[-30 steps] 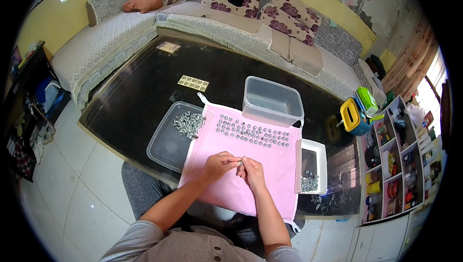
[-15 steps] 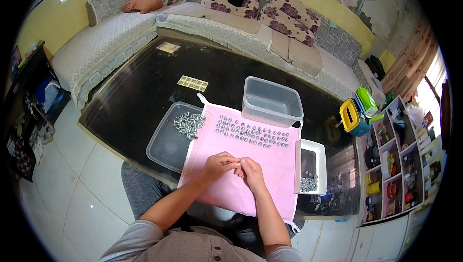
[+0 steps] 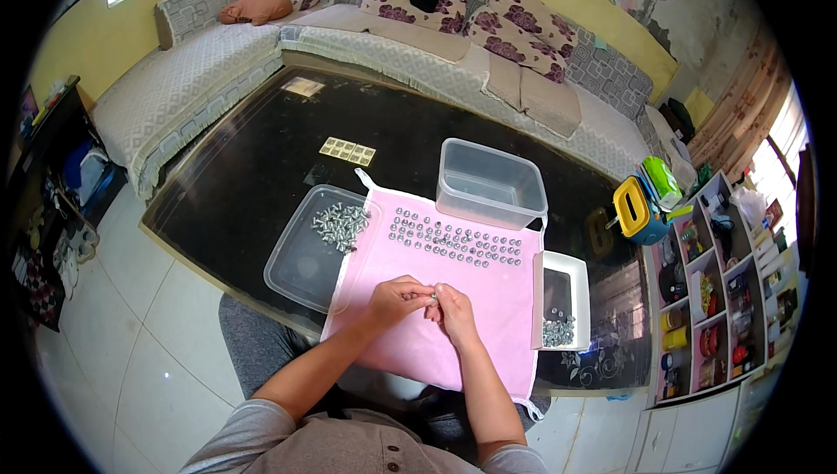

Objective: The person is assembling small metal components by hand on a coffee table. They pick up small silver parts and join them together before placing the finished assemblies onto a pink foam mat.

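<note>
My left hand [image 3: 397,301] and my right hand [image 3: 455,308] meet over the near part of a pink cloth [image 3: 488,317], fingertips pinched together. Between them shows a bit of a small metal bolt [image 3: 433,296]; the fingers cover most of it, and I cannot see whether a nut is on it. Beyond my hands, several rows of small metal pieces [image 3: 453,238], round from above, stand on the cloth. Left of these, a heap of loose bolts [image 3: 341,226] lies in a clear plastic lid [image 3: 296,269]. A white tray [image 3: 579,295] on the right holds small metal nuts [image 3: 558,331].
A clear plastic tub [image 3: 491,205] stands at the cloth's far edge. The black table [image 3: 235,177] also bears a pale card of square stickers [image 3: 348,151] and a yellow-and-blue container [image 3: 632,204]. A shelf unit [image 3: 706,300] stands right, a sofa [image 3: 384,38] behind.
My fingers have shifted slightly around the bolt, and a little more of its metal shows. The rows, the lid and the trays are unchanged.
</note>
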Motion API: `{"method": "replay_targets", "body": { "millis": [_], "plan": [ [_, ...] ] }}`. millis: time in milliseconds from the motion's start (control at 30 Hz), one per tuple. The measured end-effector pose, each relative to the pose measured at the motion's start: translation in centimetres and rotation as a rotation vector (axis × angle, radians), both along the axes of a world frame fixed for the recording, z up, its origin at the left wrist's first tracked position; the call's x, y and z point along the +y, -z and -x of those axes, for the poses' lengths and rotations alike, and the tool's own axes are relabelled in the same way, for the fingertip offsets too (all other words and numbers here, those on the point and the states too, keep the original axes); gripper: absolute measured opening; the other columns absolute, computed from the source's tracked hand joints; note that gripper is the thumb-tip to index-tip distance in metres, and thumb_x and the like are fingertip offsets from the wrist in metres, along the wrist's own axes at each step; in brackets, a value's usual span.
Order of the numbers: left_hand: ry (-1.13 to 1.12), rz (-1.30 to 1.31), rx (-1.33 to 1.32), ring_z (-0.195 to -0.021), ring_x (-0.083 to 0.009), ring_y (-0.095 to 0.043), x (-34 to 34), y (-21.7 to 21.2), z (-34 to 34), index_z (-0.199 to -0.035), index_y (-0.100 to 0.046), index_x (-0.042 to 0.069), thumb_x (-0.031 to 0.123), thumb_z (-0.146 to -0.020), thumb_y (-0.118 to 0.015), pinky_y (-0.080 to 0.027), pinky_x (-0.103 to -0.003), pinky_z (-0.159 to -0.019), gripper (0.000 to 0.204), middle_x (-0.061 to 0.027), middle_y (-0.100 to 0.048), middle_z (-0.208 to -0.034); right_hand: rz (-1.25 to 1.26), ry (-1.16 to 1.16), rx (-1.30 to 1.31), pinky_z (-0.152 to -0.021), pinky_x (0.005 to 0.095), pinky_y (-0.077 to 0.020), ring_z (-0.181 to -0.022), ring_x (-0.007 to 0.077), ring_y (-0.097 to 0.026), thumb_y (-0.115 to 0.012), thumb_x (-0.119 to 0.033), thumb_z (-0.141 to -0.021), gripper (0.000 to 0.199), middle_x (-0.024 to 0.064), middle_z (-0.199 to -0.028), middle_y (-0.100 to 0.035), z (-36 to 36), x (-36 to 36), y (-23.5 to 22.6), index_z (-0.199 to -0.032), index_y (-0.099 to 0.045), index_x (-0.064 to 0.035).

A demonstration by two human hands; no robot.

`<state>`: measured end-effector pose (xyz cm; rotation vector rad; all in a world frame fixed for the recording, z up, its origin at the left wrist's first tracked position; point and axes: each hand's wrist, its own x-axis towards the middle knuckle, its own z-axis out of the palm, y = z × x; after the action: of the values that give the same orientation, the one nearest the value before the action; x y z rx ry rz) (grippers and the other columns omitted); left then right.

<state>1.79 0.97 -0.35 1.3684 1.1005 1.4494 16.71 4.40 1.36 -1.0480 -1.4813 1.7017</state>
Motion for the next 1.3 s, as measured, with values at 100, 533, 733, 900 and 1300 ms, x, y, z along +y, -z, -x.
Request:
{"method": "replay_targets", "body": {
  "millis": [100,533,733,900,1300],
  "plan": [
    [-0.008,-0.024,0.0,-0.066,-0.0052,-0.052,0.1,-0.1,-0.1,-0.091,-0.066,0.003,0.003,-0.073,-0.067,-0.042,-0.017,-0.059,0.018,-0.0024,-0.06,-0.079,0.006,0.017,0.032,-0.046,0.017,-0.0355,-0.051,0.0059,-0.046,-0.041,-0.033,-0.092,0.033,0.0035,-0.062,-0.056,-0.1,0.0,0.2,-0.077,-0.053,-0.0053],
    [-0.045,-0.039,0.006,-0.064,-0.0051,-0.051,0.1,0.0,-0.4,-0.087,-0.066,0.002,0.001,-0.072,-0.068,-0.04,-0.017,-0.056,0.015,-0.0028,-0.059,-0.077,-0.006,-0.017,0.025,-0.041,0.0185,-0.034,-0.045,0.0072,-0.045,-0.041,-0.036,-0.091,0.04,0.0043,-0.056,-0.054,-0.1,0.1,0.1,-0.068,-0.054,-0.0052],
    [-0.044,0.0,-0.097,-0.064,-0.006,-0.051,-0.1,-0.4,-0.5,-0.086,-0.066,0.002,0.002,-0.071,-0.068,-0.04,-0.018,-0.057,0.015,-0.003,-0.059,-0.075,0.114,-0.04,-0.033,-0.039,0.0187,-0.0334,-0.045,0.0076,-0.046,-0.041,-0.036,-0.091,0.04,0.0051,-0.056,-0.054,-0.2,0.2,-1.2,-0.071,-0.055,-0.0047],
    [-0.026,0.01,-0.013,-0.066,-0.0062,-0.052,-0.2,-0.9,-0.3,-0.087,-0.066,0.001,0.002,-0.072,-0.067,-0.041,-0.018,-0.059,0.015,-0.0031,-0.059,-0.078,0.029,-0.071,-0.025,-0.046,0.0183,-0.0374,-0.053,0.0067,-0.047,-0.041,-0.035,-0.091,0.034,0.0037,-0.064,-0.056,-0.3,0.1,0.0,-0.079,-0.053,-0.0053],
    [-0.314,0.0,-0.11,-0.073,-0.0072,-0.055,0.7,0.6,0.1,-0.095,-0.062,0.0,0.002,-0.076,-0.061,-0.044,-0.018,-0.065,0.019,-0.0042,-0.057,-0.089,-0.56,0.44,-0.511,-0.054,0.0293,-0.0452,-0.057,0.0153,-0.056,-0.063,-0.01,-0.073,0.011,0.0074,-0.065,-0.058,-6.0,5.1,-2.3,-0.08,-0.059,-0.0024]
  ]
}}
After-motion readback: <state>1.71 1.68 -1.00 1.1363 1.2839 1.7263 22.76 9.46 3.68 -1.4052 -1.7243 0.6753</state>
